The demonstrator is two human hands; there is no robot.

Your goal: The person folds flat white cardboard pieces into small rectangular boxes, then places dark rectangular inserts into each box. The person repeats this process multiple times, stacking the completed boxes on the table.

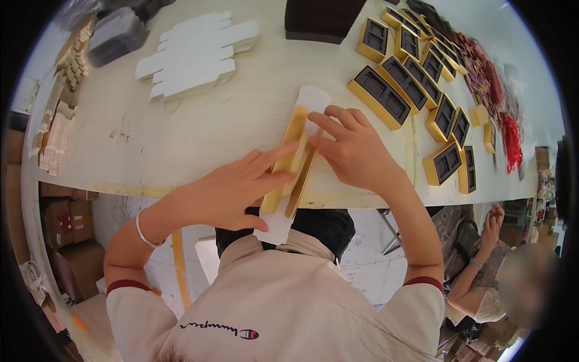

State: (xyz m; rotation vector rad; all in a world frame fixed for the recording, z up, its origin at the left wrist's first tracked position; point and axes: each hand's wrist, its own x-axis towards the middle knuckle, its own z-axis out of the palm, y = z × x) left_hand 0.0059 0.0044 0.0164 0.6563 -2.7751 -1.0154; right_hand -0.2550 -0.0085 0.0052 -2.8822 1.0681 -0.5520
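Two hands work one long gold card piece lying across the near edge of the tabletop. It looks light, thin and easily creased, best taken along its long edges. The left hand lies flat on its left side, fingers spread; the right hand presses its top, fingertips bent on the fold.

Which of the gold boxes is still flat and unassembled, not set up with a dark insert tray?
The flat gold box under both hands at the table's near edge; the others, further right, stand assembled with dark trays inside.
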